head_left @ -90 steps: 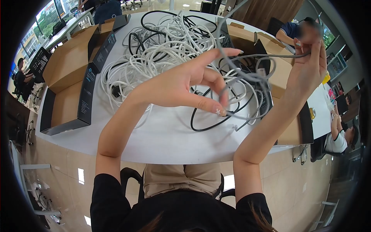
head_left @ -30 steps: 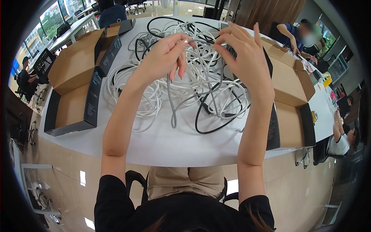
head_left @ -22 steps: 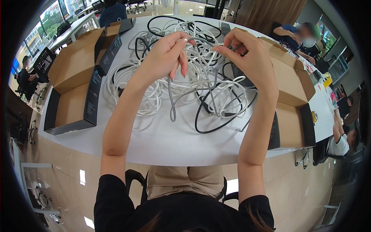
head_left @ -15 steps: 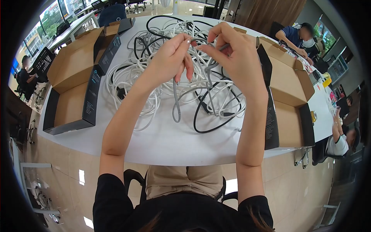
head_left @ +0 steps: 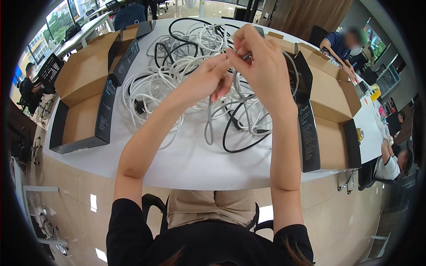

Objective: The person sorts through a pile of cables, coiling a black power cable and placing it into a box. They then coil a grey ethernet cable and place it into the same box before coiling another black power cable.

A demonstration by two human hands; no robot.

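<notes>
My left hand (head_left: 207, 80) is closed on a grey cable (head_left: 209, 126), which hangs below it in a narrow loop. Close beside it, my right hand (head_left: 265, 71) pinches the same grey cable between thumb and fingers, and a stretch of it arcs out to the right. The two hands nearly meet above a tangled heap of white cables (head_left: 148, 84). A black cable (head_left: 225, 139) curves out at the front of the heap, with dark connectors near it. The exact point where the fingers grip is partly hidden.
Open black cardboard boxes with brown insides flank the heap, a left box (head_left: 103, 117) and a right box (head_left: 310, 139). The white table (head_left: 199, 170) curves close to my lap. A person (head_left: 344, 46) sits at the far right, and others sit farther off.
Both hands have come closer together, the left moving right and slightly down. The grey cable now arcs out right of my right hand, and its hanging loop has shifted right.
</notes>
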